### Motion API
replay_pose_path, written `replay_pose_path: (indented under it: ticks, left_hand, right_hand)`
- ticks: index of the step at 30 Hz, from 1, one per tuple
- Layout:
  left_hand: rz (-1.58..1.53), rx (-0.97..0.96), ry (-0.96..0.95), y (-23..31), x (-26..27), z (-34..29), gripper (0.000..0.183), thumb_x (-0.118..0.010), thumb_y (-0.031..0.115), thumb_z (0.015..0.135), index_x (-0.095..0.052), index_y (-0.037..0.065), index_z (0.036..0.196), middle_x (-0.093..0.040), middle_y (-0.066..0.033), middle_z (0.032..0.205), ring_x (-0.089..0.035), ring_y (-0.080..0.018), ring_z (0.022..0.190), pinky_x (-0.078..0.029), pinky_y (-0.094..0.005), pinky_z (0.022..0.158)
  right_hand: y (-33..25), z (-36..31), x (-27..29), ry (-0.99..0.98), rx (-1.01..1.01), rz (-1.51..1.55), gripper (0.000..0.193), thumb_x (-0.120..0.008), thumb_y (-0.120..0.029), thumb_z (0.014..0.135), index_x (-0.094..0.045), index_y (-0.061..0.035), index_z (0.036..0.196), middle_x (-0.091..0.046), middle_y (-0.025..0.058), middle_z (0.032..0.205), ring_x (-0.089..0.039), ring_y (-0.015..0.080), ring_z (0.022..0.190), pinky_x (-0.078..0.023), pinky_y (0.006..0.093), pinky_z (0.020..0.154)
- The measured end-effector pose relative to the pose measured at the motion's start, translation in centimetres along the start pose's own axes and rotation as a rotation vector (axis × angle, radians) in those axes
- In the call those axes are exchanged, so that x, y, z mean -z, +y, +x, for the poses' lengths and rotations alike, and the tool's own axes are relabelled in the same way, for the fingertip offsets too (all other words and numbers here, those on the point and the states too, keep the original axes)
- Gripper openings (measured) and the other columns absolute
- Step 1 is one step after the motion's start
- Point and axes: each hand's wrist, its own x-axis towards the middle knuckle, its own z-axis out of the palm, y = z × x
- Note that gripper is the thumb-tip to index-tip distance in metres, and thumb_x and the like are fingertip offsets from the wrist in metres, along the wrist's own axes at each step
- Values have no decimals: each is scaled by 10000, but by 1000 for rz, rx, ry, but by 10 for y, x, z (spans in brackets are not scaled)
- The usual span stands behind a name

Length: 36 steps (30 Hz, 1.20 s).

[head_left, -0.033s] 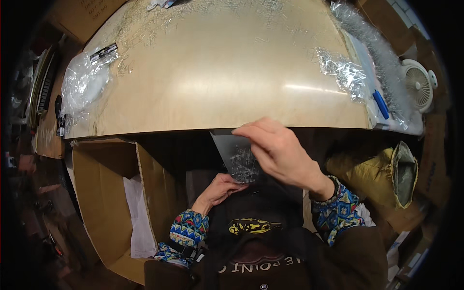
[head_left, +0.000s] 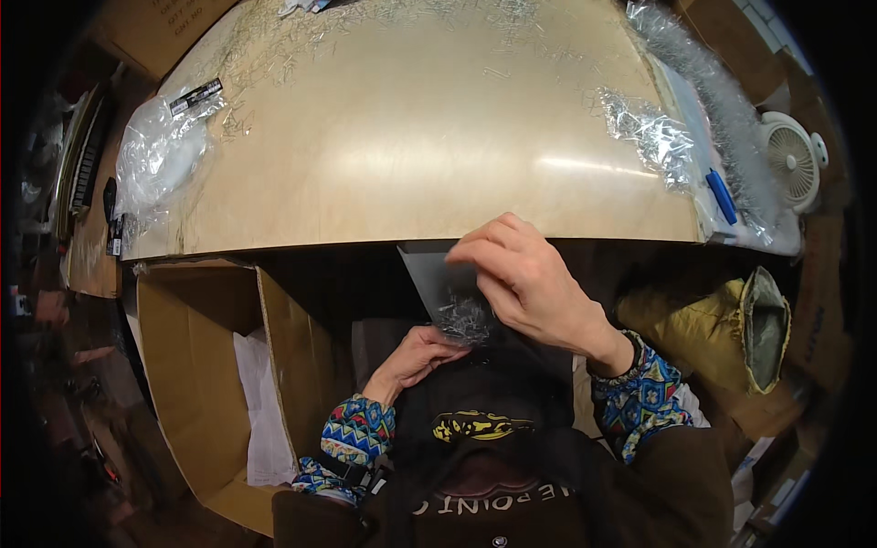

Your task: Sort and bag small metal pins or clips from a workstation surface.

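A clear plastic bag [head_left: 425, 277] hangs slanted just below the table's front edge. Thin, clear little sticks [head_left: 464, 318] are heaped in its lower end. My left hand [head_left: 420, 356] is closed on that lower end, thumb and fingers pinching it from the left. Up by the bag's top right, my right hand [head_left: 525, 283] is closed with curled fingers on the bag's edge. Its fingertips are blurred, and the hand hides the bag's right side.
The wooden table [head_left: 393, 155] has more clear sticks [head_left: 301, 46] strewn at its far side. Crumpled clear wrap [head_left: 164, 151] lies left, a blue pen [head_left: 721, 196] right. A cardboard box [head_left: 196, 365] stands lower left. To the right are a yellow sack [head_left: 694, 329] and a white fan [head_left: 791, 160].
My right hand has shifted very slightly right along the bag's top. The sticks have settled a little lower in the bag. My left hand stays put.
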Motion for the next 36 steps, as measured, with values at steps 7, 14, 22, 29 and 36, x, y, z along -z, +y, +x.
replay_pose_path:
  ticks: [7,14,22,29,36]
  left_hand:
    - [-60,-55,-30,6,-21,0,342,-628,-68,828,-539,-12,1154,-610,-89,1117,-599,-166,1055,-491,-291,939]
    - [-31,-60,-146,-11,-7,7,242,-635,-36,832,-592,-26,1070,-641,-95,1043,-627,-174,984,-523,-293,899]
    - [-10,94,-191,-3,-12,17,337,-645,-17,825,-563,-48,1151,-627,-108,1100,-625,-194,996,-542,-310,870]
    - [295,132,-85,-1,-13,-3,275,-639,-27,814,-630,-24,1088,-661,-62,1015,-631,-140,910,-535,-268,821]
    - [175,-266,19,37,-28,-23,337,-643,-64,803,-603,-13,1134,-653,-64,1033,-624,-130,944,-523,-268,825]
  right_hand:
    - [22,-50,-50,-590,187,-363,214,-643,-145,778,-598,-27,951,-554,101,927,-521,264,872,-407,361,750]
    - [27,-63,-62,-224,236,-254,145,-635,-142,754,-630,-34,849,-577,60,815,-538,208,799,-385,330,714]
    - [23,-56,-50,-82,119,-140,244,-619,-62,768,-601,16,998,-581,99,865,-550,253,833,-444,356,705]
    - [19,-67,-52,-438,94,13,341,-616,-182,869,-566,-6,1157,-624,130,1007,-607,262,925,-488,366,798]
    - [14,-51,-53,-245,300,-184,392,-645,-222,836,-586,-27,1170,-548,121,1268,-508,284,1177,-421,409,923]
